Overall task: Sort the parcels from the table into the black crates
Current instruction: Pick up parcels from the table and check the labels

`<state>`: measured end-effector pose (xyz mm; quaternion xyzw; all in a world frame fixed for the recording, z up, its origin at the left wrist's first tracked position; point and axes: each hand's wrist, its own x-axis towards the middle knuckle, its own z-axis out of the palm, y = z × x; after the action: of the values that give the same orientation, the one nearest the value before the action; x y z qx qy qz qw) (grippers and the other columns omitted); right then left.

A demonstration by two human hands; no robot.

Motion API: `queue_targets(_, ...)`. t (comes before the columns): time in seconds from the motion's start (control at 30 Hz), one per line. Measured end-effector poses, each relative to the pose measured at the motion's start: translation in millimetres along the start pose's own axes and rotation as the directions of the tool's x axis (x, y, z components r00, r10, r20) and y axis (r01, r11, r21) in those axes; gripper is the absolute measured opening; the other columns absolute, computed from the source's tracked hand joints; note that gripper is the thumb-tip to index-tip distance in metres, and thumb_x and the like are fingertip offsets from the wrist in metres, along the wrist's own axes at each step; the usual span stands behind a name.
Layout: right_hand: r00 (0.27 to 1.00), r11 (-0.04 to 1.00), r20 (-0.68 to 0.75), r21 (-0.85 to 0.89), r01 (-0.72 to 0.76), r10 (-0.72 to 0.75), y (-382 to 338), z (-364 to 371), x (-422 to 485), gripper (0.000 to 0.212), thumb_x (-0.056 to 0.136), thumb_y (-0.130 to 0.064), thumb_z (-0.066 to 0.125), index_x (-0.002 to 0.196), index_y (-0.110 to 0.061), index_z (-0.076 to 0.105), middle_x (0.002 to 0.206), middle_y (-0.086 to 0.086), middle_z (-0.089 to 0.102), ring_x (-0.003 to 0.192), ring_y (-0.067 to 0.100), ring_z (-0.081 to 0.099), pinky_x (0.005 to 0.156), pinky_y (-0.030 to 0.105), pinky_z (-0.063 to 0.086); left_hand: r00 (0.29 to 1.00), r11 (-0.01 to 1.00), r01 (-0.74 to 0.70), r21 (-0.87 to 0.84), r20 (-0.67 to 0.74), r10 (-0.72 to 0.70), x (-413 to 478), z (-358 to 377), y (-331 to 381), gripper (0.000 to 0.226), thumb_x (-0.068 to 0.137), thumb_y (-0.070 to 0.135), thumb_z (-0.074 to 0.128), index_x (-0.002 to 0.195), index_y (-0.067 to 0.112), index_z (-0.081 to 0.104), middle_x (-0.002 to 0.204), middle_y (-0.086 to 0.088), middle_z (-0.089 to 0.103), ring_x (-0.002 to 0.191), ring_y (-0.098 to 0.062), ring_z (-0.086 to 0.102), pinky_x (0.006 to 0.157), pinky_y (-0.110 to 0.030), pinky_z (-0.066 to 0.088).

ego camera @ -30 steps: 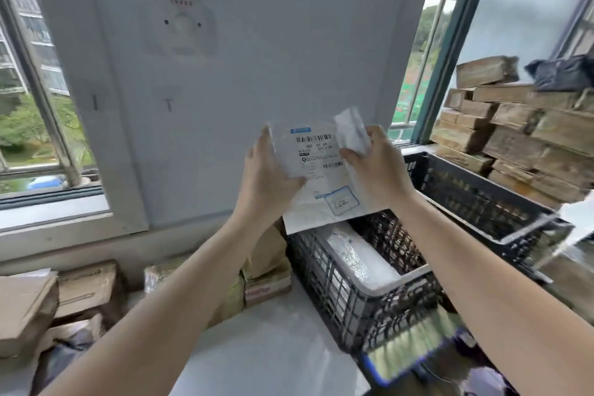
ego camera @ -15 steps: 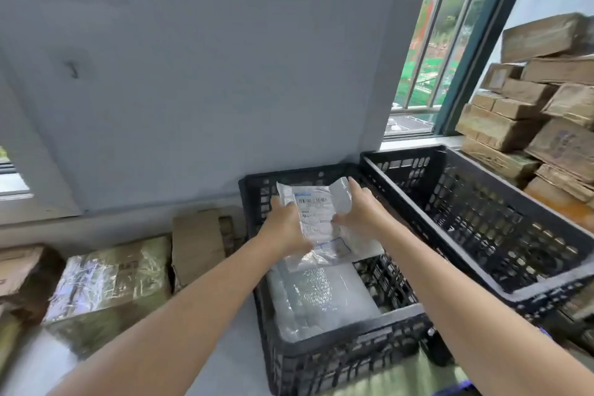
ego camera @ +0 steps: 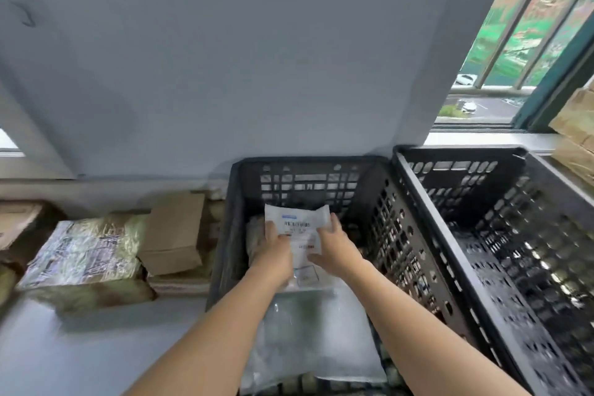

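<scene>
A white mailer parcel [ego camera: 299, 228] with a printed label is held low inside the left black crate [ego camera: 324, 167]. My left hand [ego camera: 276, 254] grips its left edge and my right hand [ego camera: 334, 247] grips its right edge. Below my forearms, a clear bubble-wrap parcel [ego camera: 315, 337] lies in the same crate. The right black crate [ego camera: 482, 157] stands beside it, and I see nothing in it. On the table to the left lie a plastic-wrapped parcel [ego camera: 83, 251] and a brown cardboard box [ego camera: 173, 235].
A grey wall rises right behind the crates. More brown parcels [ego camera: 575, 125] are stacked at the far right by the window. More cardboard [ego camera: 16, 222] sits at the far left. The grey tabletop [ego camera: 80, 354] lies bare in front of the left parcels.
Both hands have lowered the white mailer from up in front of the wall down into the left crate. The view has tilted downward.
</scene>
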<state>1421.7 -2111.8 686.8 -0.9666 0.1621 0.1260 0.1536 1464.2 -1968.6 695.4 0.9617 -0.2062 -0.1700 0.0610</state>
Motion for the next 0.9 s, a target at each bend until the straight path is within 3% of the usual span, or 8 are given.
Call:
queue_targets(0.1, 0.999, 0.986, -0.017, -0.161, 0.047, -0.050, 15.4, 15.6, 8.0, 0.067, 0.095, -0.049, 0.055, 0.151, -0.023, 0.028, 0.164, 0.010, -0.013, 0.150, 0.035, 0.002, 0.115, 0.060, 0.021, 0.991, 0.988, -0.008, 0.155, 0.132, -0.012, 11.1, 18.1, -3.4, 0.087, 0.084, 0.041, 0.073, 0.153, 0.018, 0.025, 0.161, -0.011, -0.006, 0.148, -0.040, 0.000, 0.119, -0.049, 0.023)
queue_targets(0.17, 0.992, 0.969, 0.027, -0.211, 0.130, -0.127, 24.5, 21.7, 11.6, 0.069, 0.095, -0.054, 0.053, 0.152, -0.025, 0.026, 0.165, 0.005, -0.011, 0.151, 0.031, -0.003, 0.116, 0.063, 0.016, 0.977, 0.973, -0.081, 0.216, 0.213, 0.034, 15.2, 26.5, -8.4, 0.104, 0.080, 0.047, 0.076, 0.157, 0.023, 0.011, 0.164, -0.009, -0.007, 0.150, -0.040, -0.005, 0.120, -0.052, 0.018)
queue_targets(0.27, 0.968, 0.961, 0.160, -0.169, 0.219, -0.192, 32.4, 28.5, 16.5, 0.083, 0.091, -0.063, 0.053, 0.156, -0.031, 0.014, 0.166, 0.001, -0.007, 0.152, 0.028, -0.004, 0.117, 0.062, 0.011, 0.966, 0.980, -0.103, 0.169, 0.252, 0.058, 17.4, 37.3, -14.9, 0.115, 0.079, 0.044, 0.079, 0.158, 0.023, -0.002, 0.165, -0.006, -0.006, 0.151, -0.035, -0.003, 0.121, -0.051, 0.019)
queue_targets(0.43, 0.970, 0.973, 0.157, -0.107, 0.203, -0.185, 21.4, 43.0, 34.3, 0.085, 0.092, -0.062, 0.050, 0.158, -0.035, 0.003, 0.167, -0.001, -0.005, 0.152, 0.026, -0.002, 0.115, 0.059, 0.014, 0.958, 0.994, -0.039, 0.102, 0.288, 0.008, 29.0, 36.6, -15.6, 0.110, 0.086, 0.057, 0.064, 0.157, 0.021, -0.011, 0.165, -0.009, -0.016, 0.151, -0.036, -0.010, 0.120, -0.052, 0.011)
queue_targets(0.5, 0.965, 0.970, 0.183, -0.124, 0.210, -0.186, 16.6, 51.0, 38.1, 0.084, 0.094, -0.062, 0.046, 0.158, -0.034, -0.001, 0.166, -0.001, -0.006, 0.152, 0.027, -0.002, 0.115, 0.060, 0.014, 0.946, 0.997, 0.010, 0.080, 0.323, -0.035, 31.7, 37.9, -17.2, 0.099, 0.092, 0.065, 0.048, 0.157, 0.021, -0.012, 0.164, -0.009, -0.019, 0.151, -0.035, -0.014, 0.120, -0.052, 0.006)
queue_targets(0.6, 0.958, 0.959, 0.220, -0.175, 0.222, -0.182, 18.1, 63.0, 42.0, 0.082, 0.095, -0.065, 0.038, 0.156, -0.035, -0.008, 0.166, 0.000, -0.013, 0.152, 0.030, -0.008, 0.116, 0.064, 0.010, 0.936, 0.993, 0.014, 0.113, 0.348, -0.053, 34.2, 49.2, -21.5, 0.082, 0.100, 0.060, 0.032, 0.157, 0.022, -0.013, 0.164, -0.007, -0.021, 0.150, -0.031, -0.019, 0.122, -0.052, 0.002)
queue_targets(0.73, 0.958, 0.963, 0.237, -0.173, 0.207, -0.163, 19.0, 59.7, 46.7, 0.083, 0.095, -0.067, 0.038, 0.156, -0.036, -0.007, 0.166, -0.001, -0.014, 0.152, 0.029, -0.009, 0.116, 0.065, 0.008, 0.933, 0.977, 0.006, 0.214, 0.350, -0.083, 38.6, 43.5, -14.3, 0.080, 0.100, 0.061, 0.030, 0.158, 0.022, -0.010, 0.165, -0.008, -0.017, 0.151, -0.032, -0.015, 0.121, -0.055, 0.006)
queue_targets(0.9, 0.981, 0.992, 0.149, 0.018, 0.122, -0.123, 28.7, 27.0, 35.9, 0.079, 0.096, -0.065, 0.040, 0.157, -0.039, -0.002, 0.167, 0.000, -0.007, 0.153, 0.026, -0.003, 0.117, 0.060, 0.010, 0.960, 0.983, 0.033, 0.183, 0.269, -0.082, 26.8, 8.8, -5.6, 0.085, 0.099, 0.064, 0.031, 0.157, 0.021, -0.013, 0.164, -0.010, -0.018, 0.151, -0.033, -0.014, 0.120, -0.057, 0.008)
